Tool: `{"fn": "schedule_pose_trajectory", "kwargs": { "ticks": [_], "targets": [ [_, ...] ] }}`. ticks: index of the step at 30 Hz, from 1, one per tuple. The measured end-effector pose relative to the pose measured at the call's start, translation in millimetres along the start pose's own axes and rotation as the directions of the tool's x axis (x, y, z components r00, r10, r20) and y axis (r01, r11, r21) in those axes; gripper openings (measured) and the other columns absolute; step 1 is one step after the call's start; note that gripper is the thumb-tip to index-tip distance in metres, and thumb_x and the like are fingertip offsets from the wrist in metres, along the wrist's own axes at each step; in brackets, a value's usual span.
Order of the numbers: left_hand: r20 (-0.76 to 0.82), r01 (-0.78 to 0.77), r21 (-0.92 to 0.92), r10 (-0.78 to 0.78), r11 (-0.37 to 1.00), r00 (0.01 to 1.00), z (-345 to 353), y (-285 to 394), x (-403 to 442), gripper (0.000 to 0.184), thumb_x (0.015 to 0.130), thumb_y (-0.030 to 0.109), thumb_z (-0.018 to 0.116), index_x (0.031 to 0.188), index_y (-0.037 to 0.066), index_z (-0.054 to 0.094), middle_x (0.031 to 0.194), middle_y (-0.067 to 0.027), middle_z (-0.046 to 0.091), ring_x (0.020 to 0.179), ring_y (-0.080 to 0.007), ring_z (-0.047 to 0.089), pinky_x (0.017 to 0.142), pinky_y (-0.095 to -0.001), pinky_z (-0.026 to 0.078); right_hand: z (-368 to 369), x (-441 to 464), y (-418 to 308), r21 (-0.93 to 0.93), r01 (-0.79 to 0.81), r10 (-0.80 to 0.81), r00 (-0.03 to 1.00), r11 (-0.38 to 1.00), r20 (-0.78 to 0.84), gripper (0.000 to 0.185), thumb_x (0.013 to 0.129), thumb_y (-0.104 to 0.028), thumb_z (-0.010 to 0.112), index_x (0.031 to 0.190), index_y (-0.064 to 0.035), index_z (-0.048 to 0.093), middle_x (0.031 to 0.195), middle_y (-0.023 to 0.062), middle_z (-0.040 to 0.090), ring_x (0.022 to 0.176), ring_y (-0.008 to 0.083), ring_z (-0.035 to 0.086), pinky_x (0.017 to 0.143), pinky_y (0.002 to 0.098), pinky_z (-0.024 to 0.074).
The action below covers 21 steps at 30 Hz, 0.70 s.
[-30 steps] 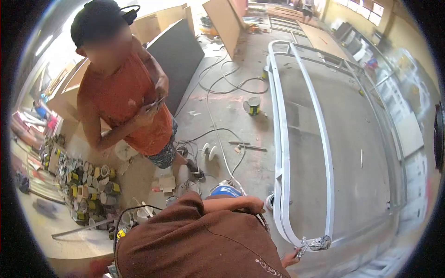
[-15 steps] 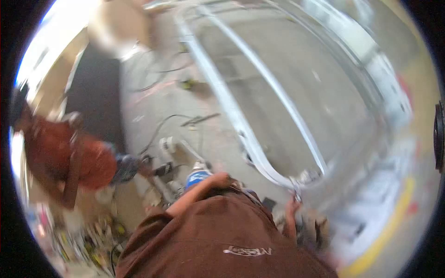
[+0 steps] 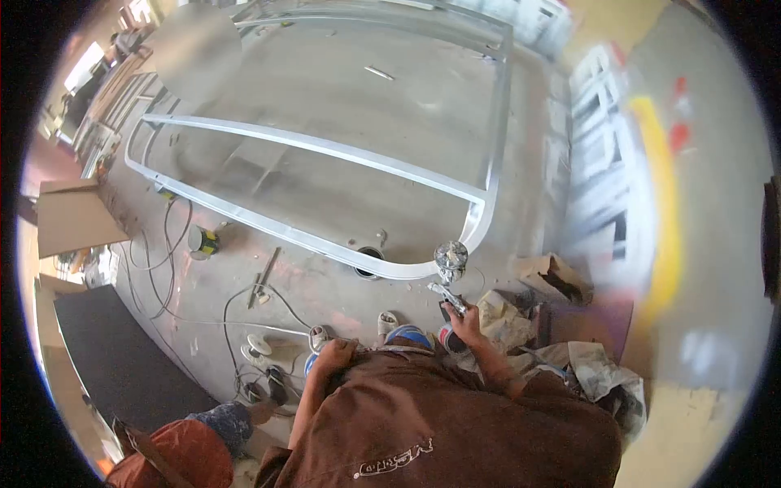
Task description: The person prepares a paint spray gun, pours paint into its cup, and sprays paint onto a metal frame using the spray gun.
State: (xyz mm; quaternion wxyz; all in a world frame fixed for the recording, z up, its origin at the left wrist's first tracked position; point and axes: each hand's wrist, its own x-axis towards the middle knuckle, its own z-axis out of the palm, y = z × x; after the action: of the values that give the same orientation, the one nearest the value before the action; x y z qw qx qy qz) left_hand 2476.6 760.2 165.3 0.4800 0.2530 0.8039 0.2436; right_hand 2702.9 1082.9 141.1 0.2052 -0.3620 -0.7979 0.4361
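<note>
My right hand (image 3: 466,324) is wrapped round the handle of a paint-spattered spray gun (image 3: 446,298). Its round cup (image 3: 451,259) stands at the near right corner of a silvery-white metal frame (image 3: 325,150), overlapping the rail in view; whether they touch I cannot tell. Close to my waist, against the brown shirt (image 3: 455,407), my left hand (image 3: 335,355) is closed with its fingers curled. What it grips, if anything, is hidden. A pale hose or cord (image 3: 407,350) runs across the shirt beside it.
An open dark-rimmed can (image 3: 370,262) stands by the near rail, with a green can (image 3: 203,240) farther left. Cables (image 3: 167,276) trail over the floor. A co-worker in an orange shirt (image 3: 175,455) is at lower left, near a black panel (image 3: 122,350). Stained cloths (image 3: 602,370) lie right.
My view has turned, so the frame now lies more crosswise and the co-worker appears lower. The spray gun remains in my right hand near the frame's corner. My left hand stays at my waist.
</note>
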Motion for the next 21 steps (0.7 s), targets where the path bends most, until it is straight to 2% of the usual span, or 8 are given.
{"fn": "schedule_pose_trajectory", "kwargs": {
  "ticks": [1, 4, 7, 10, 12, 15, 19, 21],
  "targets": [
    [0.004, 0.033, -0.021, -0.033, 0.999, 0.999, -1.2, 0.5, 4.2, 0.052, 0.094, 0.045, 0.047, 0.089, -0.002, 0.067, 0.091, -0.0306, 0.064, 0.087, -0.0461, 0.062, 0.079, -0.0493, 0.047, -4.1, -1.2, -3.4, -0.059, -0.045, 0.047, 0.999, 0.997, 0.026, 0.021, 0.087, -0.021, 0.068, 0.093, -0.0001, 0.069, 0.074, 0.0081, 0.069, 0.066, 0.0123, 0.061, 0.060, 0.0315, 0.0469],
    [0.029, 0.109, 0.003, -0.109, 0.994, 0.994, -19.4, 24.8, -8.7, 0.051, 0.093, 0.045, 0.049, 0.091, -0.002, 0.067, 0.091, -0.0299, 0.064, 0.088, -0.0457, 0.063, 0.079, -0.0489, 0.047, 1.0, -7.1, -5.2, 0.028, -0.086, 0.086, 0.996, 0.996, -0.015, 0.021, 0.088, -0.020, 0.067, 0.093, -0.0004, 0.070, 0.074, 0.0085, 0.069, 0.068, 0.0128, 0.062, 0.062, 0.0324, 0.0478],
    [-0.035, -0.015, 0.106, 0.019, 0.994, 0.999, -37.0, 59.3, -35.1, 0.052, 0.092, 0.046, 0.049, 0.091, -0.003, 0.067, 0.091, -0.0293, 0.064, 0.089, -0.0457, 0.062, 0.079, -0.0493, 0.047, 14.3, -14.4, 36.4, -0.045, -0.044, 0.038, 0.990, 0.998, -0.137, 0.019, 0.089, -0.019, 0.066, 0.092, -0.0007, 0.071, 0.076, 0.0062, 0.070, 0.069, 0.0129, 0.061, 0.064, 0.0330, 0.0485],
    [-0.017, 0.083, 0.014, -0.083, 0.996, 0.996, -21.8, 22.8, -17.3, 0.052, 0.094, 0.045, 0.047, 0.090, -0.003, 0.067, 0.091, -0.0286, 0.064, 0.091, -0.0451, 0.062, 0.080, -0.0494, 0.046, 4.0, -11.3, 34.3, 0.006, -0.214, 0.214, 0.976, 0.977, -0.037, 0.018, 0.091, -0.017, 0.064, 0.091, -0.0001, 0.071, 0.079, 0.0051, 0.070, 0.071, 0.0128, 0.061, 0.067, 0.0324, 0.0488],
    [-0.032, 0.055, 0.015, -0.054, 0.998, 0.998, -28.3, 34.4, -27.2, 0.052, 0.094, 0.045, 0.047, 0.090, -0.002, 0.067, 0.091, -0.0284, 0.064, 0.091, -0.0448, 0.062, 0.081, -0.0490, 0.046, -8.2, -1.7, -2.8, 0.124, -0.171, 0.177, 0.983, 0.977, -0.039, 0.019, 0.091, -0.016, 0.063, 0.091, 0.0014, 0.071, 0.080, 0.0052, 0.070, 0.073, 0.0122, 0.060, 0.068, 0.0316, 0.0483],
    [-0.012, 0.099, 0.017, -0.099, 0.995, 0.995, -36.6, 46.6, -36.5, 0.052, 0.094, 0.046, 0.046, 0.090, -0.002, 0.067, 0.091, -0.0279, 0.064, 0.092, -0.0448, 0.061, 0.082, -0.0483, 0.047, 1.1, -1.9, 39.6, 0.175, -0.115, 0.140, 0.981, 0.978, -0.132, 0.027, 0.094, -0.021, 0.060, 0.095, 0.0032, 0.070, 0.080, 0.0093, 0.069, 0.071, 0.0172, 0.058, 0.066, 0.0359, 0.0459],
    [0.008, 0.108, -0.006, -0.108, 0.994, 0.994, -36.4, 42.8, -37.0, 0.053, 0.094, 0.046, 0.046, 0.089, -0.002, 0.066, 0.093, -0.0280, 0.064, 0.092, -0.0449, 0.061, 0.082, -0.0478, 0.047, -10.9, 5.2, -9.2, 0.184, -0.273, 0.300, 0.943, 0.944, -0.143, 0.030, 0.094, -0.025, 0.060, 0.094, 0.0030, 0.070, 0.086, 0.0093, 0.071, 0.076, 0.0206, 0.062, 0.070, 0.0367, 0.0461],
    [-0.008, 0.118, 0.022, -0.118, 0.993, 0.993, -26.4, 30.2, -35.6, 0.053, 0.094, 0.046, 0.045, 0.089, -0.002, 0.066, 0.093, -0.0279, 0.064, 0.092, -0.0444, 0.061, 0.082, -0.0476, 0.047, -9.8, 5.0, -2.0, 0.184, -0.249, 0.275, 0.952, 0.951, -0.135, 0.031, 0.094, -0.025, 0.060, 0.094, 0.0040, 0.069, 0.088, 0.0103, 0.070, 0.078, 0.0202, 0.061, 0.073, 0.0368, 0.0463]
  ]
}}
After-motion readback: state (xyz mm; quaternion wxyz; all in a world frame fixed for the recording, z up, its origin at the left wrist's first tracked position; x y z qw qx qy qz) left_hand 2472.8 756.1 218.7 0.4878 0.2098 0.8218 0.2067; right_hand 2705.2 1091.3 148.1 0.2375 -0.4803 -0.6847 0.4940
